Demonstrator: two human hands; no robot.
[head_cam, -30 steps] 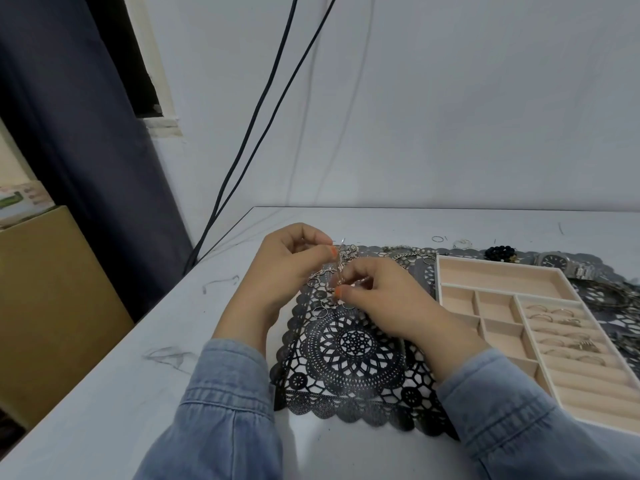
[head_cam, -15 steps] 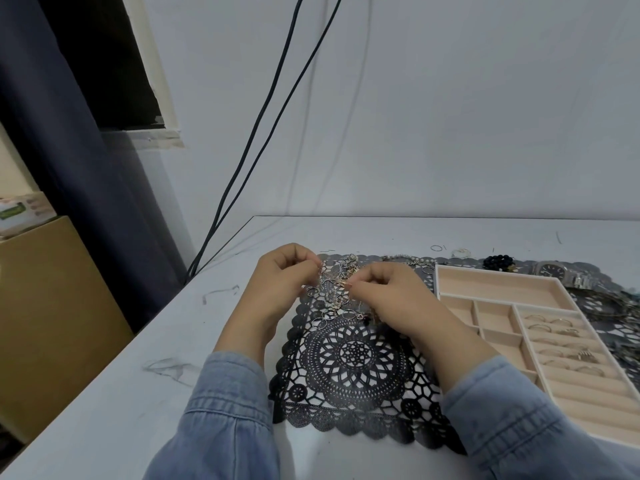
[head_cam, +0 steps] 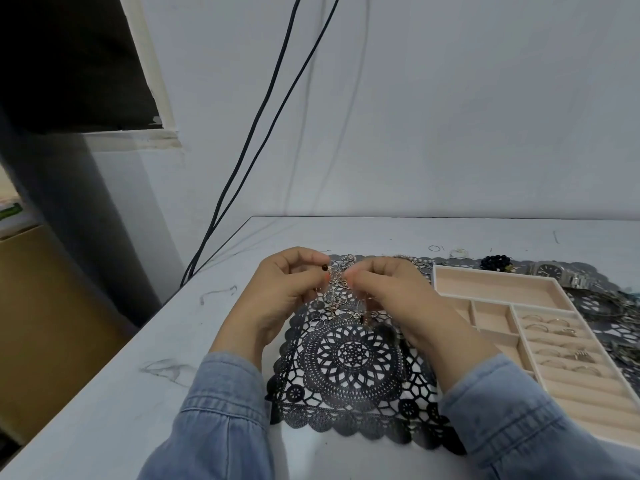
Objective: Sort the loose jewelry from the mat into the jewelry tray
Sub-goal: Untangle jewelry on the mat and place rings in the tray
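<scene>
Both hands (head_cam: 343, 289) moved closer, pinching chain (head_cam: 334, 292); tray (head_cam: 491, 289) beside.

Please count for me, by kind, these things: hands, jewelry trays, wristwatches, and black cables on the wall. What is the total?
hands: 2 (left hand, right hand)
jewelry tray: 1
wristwatch: 1
black cables: 2
Total: 6
</scene>
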